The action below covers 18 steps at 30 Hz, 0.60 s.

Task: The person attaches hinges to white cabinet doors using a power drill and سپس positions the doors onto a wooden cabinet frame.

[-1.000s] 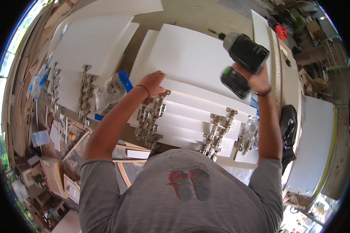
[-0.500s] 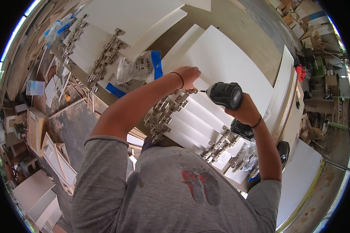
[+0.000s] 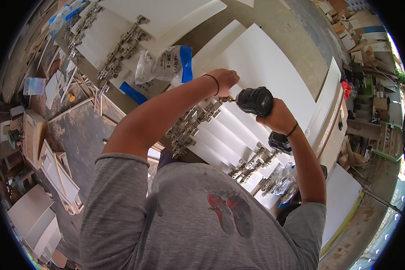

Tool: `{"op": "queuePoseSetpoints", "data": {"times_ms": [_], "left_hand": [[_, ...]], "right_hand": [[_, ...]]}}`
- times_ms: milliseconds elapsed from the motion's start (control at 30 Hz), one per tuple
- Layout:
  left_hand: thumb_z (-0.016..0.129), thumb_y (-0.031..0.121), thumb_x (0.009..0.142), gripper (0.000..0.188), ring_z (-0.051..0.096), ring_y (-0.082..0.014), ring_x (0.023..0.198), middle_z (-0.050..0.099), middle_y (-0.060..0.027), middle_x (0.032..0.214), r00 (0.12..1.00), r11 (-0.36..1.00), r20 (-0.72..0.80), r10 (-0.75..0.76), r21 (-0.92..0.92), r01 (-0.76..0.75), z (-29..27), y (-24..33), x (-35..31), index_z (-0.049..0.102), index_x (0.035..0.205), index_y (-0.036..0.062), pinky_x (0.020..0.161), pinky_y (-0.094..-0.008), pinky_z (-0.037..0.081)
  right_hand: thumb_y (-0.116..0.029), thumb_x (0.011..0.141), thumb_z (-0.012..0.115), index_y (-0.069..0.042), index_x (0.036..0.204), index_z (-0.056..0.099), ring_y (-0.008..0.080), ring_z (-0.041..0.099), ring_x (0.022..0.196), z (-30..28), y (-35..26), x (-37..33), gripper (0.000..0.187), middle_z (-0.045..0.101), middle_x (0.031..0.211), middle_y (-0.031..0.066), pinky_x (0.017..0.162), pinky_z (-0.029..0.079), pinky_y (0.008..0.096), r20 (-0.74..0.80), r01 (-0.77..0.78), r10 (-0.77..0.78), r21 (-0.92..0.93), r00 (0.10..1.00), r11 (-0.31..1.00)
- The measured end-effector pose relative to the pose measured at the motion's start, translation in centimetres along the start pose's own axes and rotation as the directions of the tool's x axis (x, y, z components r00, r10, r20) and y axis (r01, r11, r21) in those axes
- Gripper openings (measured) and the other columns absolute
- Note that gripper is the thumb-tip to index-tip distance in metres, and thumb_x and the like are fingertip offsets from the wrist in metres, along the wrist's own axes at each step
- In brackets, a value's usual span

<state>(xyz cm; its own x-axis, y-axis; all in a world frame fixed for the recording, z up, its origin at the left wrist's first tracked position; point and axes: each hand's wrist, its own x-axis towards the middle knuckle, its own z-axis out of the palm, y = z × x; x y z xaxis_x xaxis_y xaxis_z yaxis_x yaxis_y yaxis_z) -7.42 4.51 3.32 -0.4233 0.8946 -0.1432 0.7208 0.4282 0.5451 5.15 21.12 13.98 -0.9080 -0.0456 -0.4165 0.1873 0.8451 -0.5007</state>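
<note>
My right hand [image 3: 278,118] grips a black cordless drill [image 3: 255,101] by its handle, with the battery below the fist. The drill points left, its bit at the top hinge [image 3: 225,98] of a row of metal cabinet hinges [image 3: 184,130]. Just above that hinge is my left hand [image 3: 226,82], its fingers curled together; what they pinch, if anything, is hidden. The hinges sit along the edges of several white panels [image 3: 231,135] stacked in overlapping steps. The uppermost white panel [image 3: 270,67] reaches away beyond both hands.
More hinges line panels at the far left [image 3: 121,49] and near right [image 3: 252,165]. Clear plastic bags with blue headers [image 3: 159,65] lie left of my left hand; another plastic bag [image 3: 283,180] is near the right-hand hinges. Wood scraps and frames [image 3: 60,173] cover the floor at left.
The drill has moved left and slightly up, bringing its bit to the top hinge. My left hand has shifted slightly right and up, and the whole view has turned a little.
</note>
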Motion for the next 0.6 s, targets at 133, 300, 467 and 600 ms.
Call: {"op": "queuePoseSetpoints", "data": {"times_ms": [133,300,467,600], "left_hand": [[0.071,0.016,0.058,0.041,0.055,-0.0317,0.098,0.055,-0.0146,0.101,1.0,1.0,0.021,0.02,0.008,-0.02,0.2,-0.2,0.3,0.056,0.093,0.0003,0.084,-0.0396,0.044],[0.069,0.017,0.057,0.042,0.054,-0.031,0.1,0.055,-0.0142,0.101,1.0,0.999,-0.001,0.031,0.041,-0.031,0.1,-0.4,0.3,0.056,0.094,0.0011,0.084,-0.039,0.044],[0.067,0.016,0.057,0.041,0.054,-0.0316,0.099,0.055,-0.015,0.101,1.0,1.0,-0.006,0.023,0.015,-0.023,0.6,-1.0,0.5,0.056,0.094,0.0023,0.085,-0.0391,0.043],[0.07,0.015,0.058,0.041,0.053,-0.0319,0.1,0.055,-0.0152,0.101,1.0,0.999,-0.021,0.02,-0.027,-0.02,0.5,-0.4,0.3,0.056,0.094,0.002,0.086,-0.0389,0.043]], "right_hand": [[-0.016,0.059,0.067,0.002,0.075,0.06,0.0323,0.061,0.063,-0.1,0.1,-0.1,0.025,0.062,0.066,0.0175,0.061,0.049,0.0366,-0.011,0.012,-0.012,-0.004,1.0,1.0],[-0.017,0.058,0.067,0.001,0.077,0.061,0.0354,0.061,0.068,-0.4,-0.8,0.8,0.027,0.062,0.069,0.0188,0.064,0.05,0.038,-0.011,0.074,-0.075,-0.078,0.997,0.994],[-0.018,0.057,0.067,0.001,0.078,0.061,0.0357,0.061,0.071,-1.2,-2.1,1.0,0.028,0.062,0.072,0.0194,0.066,0.05,0.0389,0.03,0.01,-0.006,-0.136,1.0,0.991],[-0.017,0.058,0.066,0.001,0.076,0.061,0.0351,0.061,0.07,-1.1,-1.3,0.8,0.026,0.063,0.073,0.0188,0.066,0.05,0.0383,0.067,0.003,0.006,-0.131,0.998,0.991]]}}
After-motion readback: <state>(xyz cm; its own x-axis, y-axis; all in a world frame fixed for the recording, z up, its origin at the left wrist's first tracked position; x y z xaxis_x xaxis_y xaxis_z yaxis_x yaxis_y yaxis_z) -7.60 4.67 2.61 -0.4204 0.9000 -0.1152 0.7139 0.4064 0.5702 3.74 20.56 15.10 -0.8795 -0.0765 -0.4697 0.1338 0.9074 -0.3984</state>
